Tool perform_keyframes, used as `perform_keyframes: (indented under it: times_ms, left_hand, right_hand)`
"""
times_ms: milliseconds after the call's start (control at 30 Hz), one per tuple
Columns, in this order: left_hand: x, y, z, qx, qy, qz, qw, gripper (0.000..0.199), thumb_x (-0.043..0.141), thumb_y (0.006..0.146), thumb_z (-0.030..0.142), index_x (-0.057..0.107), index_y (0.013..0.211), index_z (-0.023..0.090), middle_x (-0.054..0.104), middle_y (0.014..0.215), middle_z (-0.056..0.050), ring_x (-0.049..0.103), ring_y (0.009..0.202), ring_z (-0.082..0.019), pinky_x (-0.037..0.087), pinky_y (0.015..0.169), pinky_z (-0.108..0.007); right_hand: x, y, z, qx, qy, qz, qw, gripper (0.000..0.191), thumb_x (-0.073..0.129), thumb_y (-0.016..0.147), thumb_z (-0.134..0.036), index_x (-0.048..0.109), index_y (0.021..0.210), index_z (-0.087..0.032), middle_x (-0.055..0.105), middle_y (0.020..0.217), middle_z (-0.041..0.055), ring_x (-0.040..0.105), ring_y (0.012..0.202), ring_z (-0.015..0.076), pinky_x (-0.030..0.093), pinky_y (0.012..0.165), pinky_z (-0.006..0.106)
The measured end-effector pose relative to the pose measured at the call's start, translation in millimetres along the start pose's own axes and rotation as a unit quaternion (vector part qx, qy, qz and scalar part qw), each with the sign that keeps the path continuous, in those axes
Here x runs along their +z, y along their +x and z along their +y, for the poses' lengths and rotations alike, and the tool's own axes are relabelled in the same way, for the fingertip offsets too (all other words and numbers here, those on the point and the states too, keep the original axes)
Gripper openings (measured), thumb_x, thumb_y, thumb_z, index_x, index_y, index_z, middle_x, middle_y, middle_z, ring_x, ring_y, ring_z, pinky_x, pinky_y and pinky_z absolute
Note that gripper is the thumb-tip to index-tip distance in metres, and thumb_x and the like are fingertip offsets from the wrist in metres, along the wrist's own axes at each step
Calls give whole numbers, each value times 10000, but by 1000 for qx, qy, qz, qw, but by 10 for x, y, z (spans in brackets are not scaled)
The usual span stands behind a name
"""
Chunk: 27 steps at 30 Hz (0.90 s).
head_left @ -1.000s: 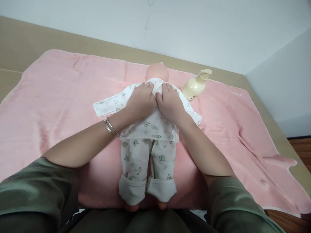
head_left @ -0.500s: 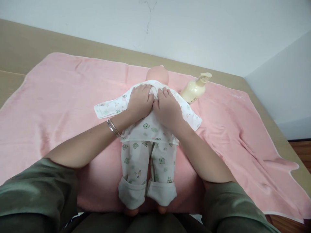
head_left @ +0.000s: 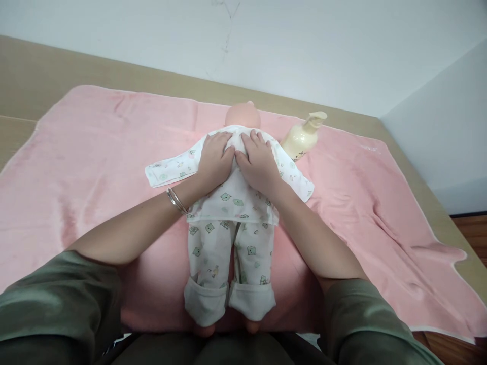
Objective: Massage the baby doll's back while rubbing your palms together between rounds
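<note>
A doll in a white patterned top (head_left: 236, 203) and matching trousers (head_left: 251, 253) lies with its bald head (head_left: 242, 115) away from me. Its face is not visible. My left hand (head_left: 216, 159) rests flat on the upper left of the top, fingers spread a little. Beside it, my right hand (head_left: 259, 161) lies on the upper right of the top, its fingers slightly apart. The two thumbs point toward each other near the middle. Neither hand holds anything.
A pink blanket (head_left: 114, 142) with some wrinkles is spread under the doll on a wooden surface (head_left: 125, 71). A cream pump bottle (head_left: 301, 139) leans or lies on it right of the doll's head. A pale wall (head_left: 285, 56) stands behind.
The fingers and thumbs have shifted slightly on the top, and the cloth between the hands looks smoother. The view has moved a little.
</note>
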State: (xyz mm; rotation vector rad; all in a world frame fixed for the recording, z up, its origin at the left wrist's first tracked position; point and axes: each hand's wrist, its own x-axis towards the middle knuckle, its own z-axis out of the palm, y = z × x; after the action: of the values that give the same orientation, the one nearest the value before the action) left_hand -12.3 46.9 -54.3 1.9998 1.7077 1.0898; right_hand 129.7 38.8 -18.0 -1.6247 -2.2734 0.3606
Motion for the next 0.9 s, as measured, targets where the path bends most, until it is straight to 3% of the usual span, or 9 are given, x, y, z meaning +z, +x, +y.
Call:
perform_keyframes:
  times_ms: [67,133,200,267,333,467,567,667,900]
  left_hand:
    - [-25,-9,4,3,-13,-3,1000,498,372,942,267,673,1329,175,686,1471,-123,591,1399,-275,415,1295,-488]
    - [-48,-19,10,6,-24,-9,1000,485,378,946,274,676,1320,199,689,1467,-107,596,1392,-268,424,1291,-481]
    - [-57,-28,11,5,-28,-7,1000,478,383,949,274,675,1322,209,686,1471,-96,591,1398,-268,423,1297,-484]
    - [-47,-34,3,-4,-30,2,1000,472,387,952,271,676,1322,224,684,1477,-80,578,1413,-275,416,1303,-499]
    - [-20,-38,-13,-10,-33,11,999,473,385,954,270,677,1324,226,682,1480,-76,568,1425,-281,407,1309,-511]
    - [42,-45,-54,-9,-33,28,999,483,364,962,255,674,1332,230,684,1464,-90,560,1424,-290,401,1300,-542]
    - [49,-54,-68,-12,-12,26,1000,481,355,984,255,662,1354,272,678,1469,-76,560,1419,-293,416,1275,-554]
    - [33,-58,-65,-11,15,2,1000,496,344,993,258,639,1391,270,657,1495,-85,550,1427,-305,431,1250,-561]
    - [61,-47,-107,-9,25,16,1000,479,352,992,271,635,1379,272,664,1481,-82,558,1413,-296,429,1250,-538]
  right_hand:
    - [-83,-17,-24,-30,18,-6,999,544,397,1073,-277,519,1582,-128,375,1749,165,285,1672,355,210,1373,656]
    - [-176,-38,-22,-52,43,2,998,515,379,1072,-264,581,1528,-138,437,1721,133,330,1659,302,269,1383,571]
    - [-236,-56,0,-54,54,38,996,525,365,1070,-258,566,1542,-150,439,1724,104,327,1662,249,312,1379,500]
    - [-225,-62,25,-46,40,89,994,547,340,1068,-246,519,1580,-177,393,1751,77,287,1678,230,317,1376,513]
    - [-143,-56,30,-47,10,108,993,550,337,1055,-223,520,1573,-181,369,1762,78,264,1686,250,299,1374,563]
    - [6,-52,-35,-64,-39,51,996,536,395,1024,-199,562,1524,-99,429,1722,153,340,1647,336,255,1370,624]
    - [-52,-81,-96,-64,-21,30,997,518,404,1025,-212,588,1495,-94,435,1716,166,381,1626,334,298,1362,594]
    - [-119,-100,-115,-55,-5,59,997,532,407,1007,-206,575,1507,-137,390,1747,129,331,1654,308,296,1371,574]
    - [4,-81,-58,-41,-31,33,998,567,397,1013,-220,517,1554,-104,384,1739,186,289,1659,385,247,1342,698]
